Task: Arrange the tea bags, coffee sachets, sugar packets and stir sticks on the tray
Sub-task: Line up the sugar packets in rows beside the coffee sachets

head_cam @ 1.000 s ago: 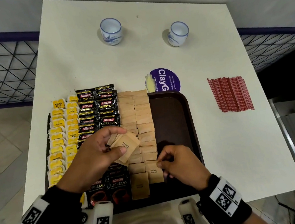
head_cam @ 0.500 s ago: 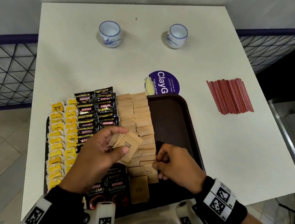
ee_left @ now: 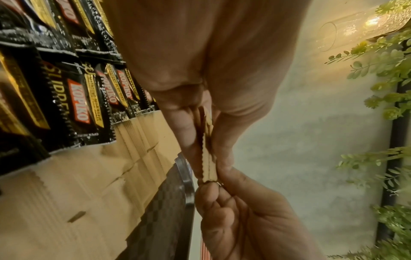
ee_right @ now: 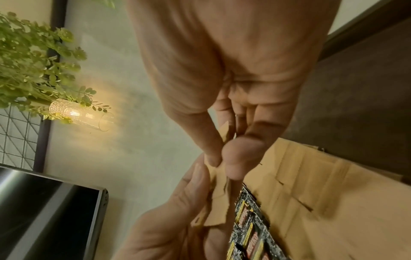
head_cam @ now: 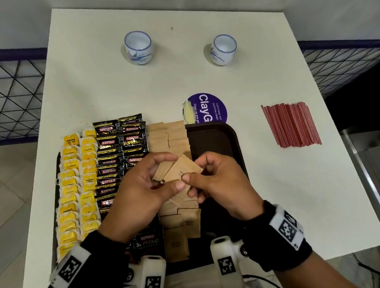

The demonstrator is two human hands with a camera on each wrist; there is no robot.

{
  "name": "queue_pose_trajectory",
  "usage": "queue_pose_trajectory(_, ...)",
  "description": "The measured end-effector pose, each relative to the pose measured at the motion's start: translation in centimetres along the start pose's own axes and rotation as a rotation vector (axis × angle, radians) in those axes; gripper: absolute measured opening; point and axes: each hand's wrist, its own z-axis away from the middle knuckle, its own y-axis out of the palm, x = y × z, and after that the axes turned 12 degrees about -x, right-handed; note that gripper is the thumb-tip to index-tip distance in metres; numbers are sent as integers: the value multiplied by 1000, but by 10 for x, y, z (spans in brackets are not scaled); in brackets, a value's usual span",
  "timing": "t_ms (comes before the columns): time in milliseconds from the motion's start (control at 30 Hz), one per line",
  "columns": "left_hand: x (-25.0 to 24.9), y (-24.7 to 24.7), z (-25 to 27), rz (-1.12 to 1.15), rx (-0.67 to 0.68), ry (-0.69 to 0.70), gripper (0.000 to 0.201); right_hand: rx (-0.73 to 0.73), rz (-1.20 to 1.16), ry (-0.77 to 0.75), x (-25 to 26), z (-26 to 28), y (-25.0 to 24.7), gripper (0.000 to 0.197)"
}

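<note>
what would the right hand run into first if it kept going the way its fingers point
The right hand points left toward the left hand; both pinch the same fan of sugar packets. Going on, it would likely press those packets into the left hand's fingers.

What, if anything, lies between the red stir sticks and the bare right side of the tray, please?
Nothing visible: only bare white table separates the stir sticks from the tray, whose right strip is uncovered.

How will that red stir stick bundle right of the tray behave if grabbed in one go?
The stir sticks lie loose and unbound on the table, so they would probably scatter or slip out. Thin and straight, they look light, fairly stiff, apt to roll apart if pushed sideways.
</note>
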Motion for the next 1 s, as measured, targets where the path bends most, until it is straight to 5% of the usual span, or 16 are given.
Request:
queue_pose_trajectory(433,3,-9,12,-13,-33,-75,54,-137,-3,-89,-7,-5,-22,6)
queue_pose_trajectory(533,6,-17,15,-8,-61,-97,52,-157,55,-138,-14,-1,-38,16)
queue_pose_trajectory(700,10,-25,18,-6,-92,-112,51,-53,121,-31,-36,18,-52,32)
queue_pose_trajectory(1000,13,-25,25,-18,-98,-112,52,58,366,27,-69,35,-51,14)
